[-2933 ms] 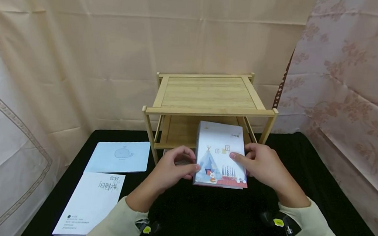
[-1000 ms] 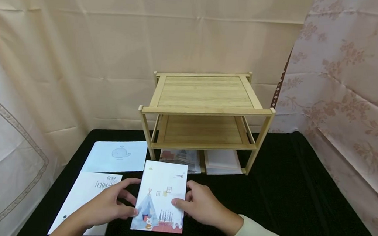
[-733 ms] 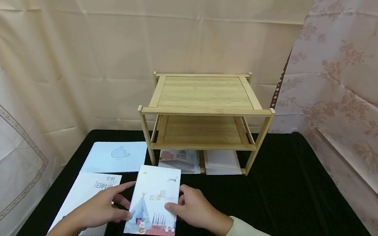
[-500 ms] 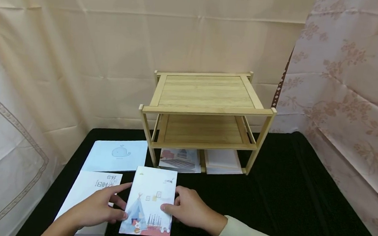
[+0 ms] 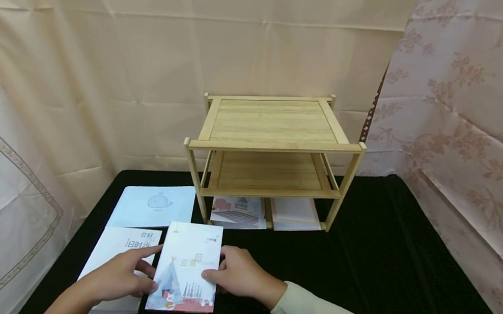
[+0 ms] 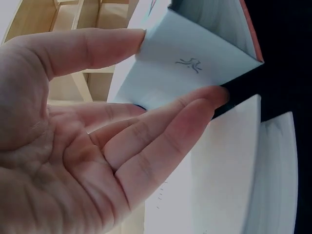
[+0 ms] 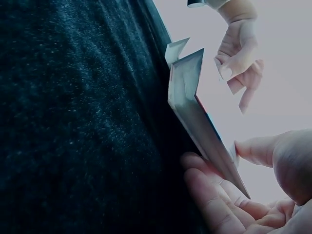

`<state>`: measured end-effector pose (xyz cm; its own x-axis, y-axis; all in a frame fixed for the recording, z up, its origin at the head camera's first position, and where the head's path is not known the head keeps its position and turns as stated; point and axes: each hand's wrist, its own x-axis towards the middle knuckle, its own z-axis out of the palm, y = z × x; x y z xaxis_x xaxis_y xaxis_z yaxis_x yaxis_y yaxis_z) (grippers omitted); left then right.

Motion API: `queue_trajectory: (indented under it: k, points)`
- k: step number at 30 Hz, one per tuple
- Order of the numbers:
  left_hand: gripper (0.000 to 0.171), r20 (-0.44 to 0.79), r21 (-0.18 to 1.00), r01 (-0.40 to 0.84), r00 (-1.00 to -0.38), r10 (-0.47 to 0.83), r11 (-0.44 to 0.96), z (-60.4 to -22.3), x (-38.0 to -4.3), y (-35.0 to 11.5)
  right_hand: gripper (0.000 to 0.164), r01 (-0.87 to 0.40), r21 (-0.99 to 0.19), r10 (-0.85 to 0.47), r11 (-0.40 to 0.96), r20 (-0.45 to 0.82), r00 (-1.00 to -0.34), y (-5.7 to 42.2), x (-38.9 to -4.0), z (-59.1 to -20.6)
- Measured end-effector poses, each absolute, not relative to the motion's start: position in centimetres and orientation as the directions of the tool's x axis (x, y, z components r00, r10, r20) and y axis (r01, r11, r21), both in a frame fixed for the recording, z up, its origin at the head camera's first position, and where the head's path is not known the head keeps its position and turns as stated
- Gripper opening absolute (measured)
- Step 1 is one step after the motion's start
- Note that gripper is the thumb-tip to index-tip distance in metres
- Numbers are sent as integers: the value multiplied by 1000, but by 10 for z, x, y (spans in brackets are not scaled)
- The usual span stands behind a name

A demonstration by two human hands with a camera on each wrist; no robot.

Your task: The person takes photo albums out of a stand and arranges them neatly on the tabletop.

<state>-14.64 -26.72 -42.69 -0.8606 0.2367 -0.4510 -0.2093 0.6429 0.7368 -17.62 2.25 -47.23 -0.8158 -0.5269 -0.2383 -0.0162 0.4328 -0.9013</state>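
Observation:
A thick book [image 5: 187, 265] with a tent picture on its white cover is in front of the rack, at my hands. My right hand [image 5: 242, 274] pinches its right edge, thumb on the cover and fingers underneath, as the right wrist view shows. Along the spine [image 6: 190, 63], my left hand [image 5: 120, 272] has its fingers fairly straight, the thumb tip touching the cover's edge. Below my left hand lies a white book [image 5: 115, 259] with dark lettering, partly hidden by that hand. The left wrist view shows the corner of the white book [image 6: 224, 165] close to the tent book.
A pale blue whale-print notebook [image 5: 152, 206] lies behind the white book. The wooden rack [image 5: 274, 146] stands at the back, with a picture-covered book [image 5: 238, 212] and pale books [image 5: 295, 214] on its lowest level. Black cloth [image 5: 385, 266] covers the table; curtains hang around it.
The tent book has moved from in front of the rack's middle shelf toward me and to the left, both hands travelling with it. Its leftward drift continues over the last half second.

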Motion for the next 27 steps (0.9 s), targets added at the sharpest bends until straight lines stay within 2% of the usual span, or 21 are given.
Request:
queue_trajectory:
  k: [16,27]
  points:
    - [87,-450,657,-264,-889,87,706,-428,-142,-264,28,-9,-887,-517,462,-261,-816,11,-181,-480]
    - [83,-457,618,-264,-887,65,741,-431,-145,-262,19,-6,-892,-508,453,-252,-824,9,-180,-484]
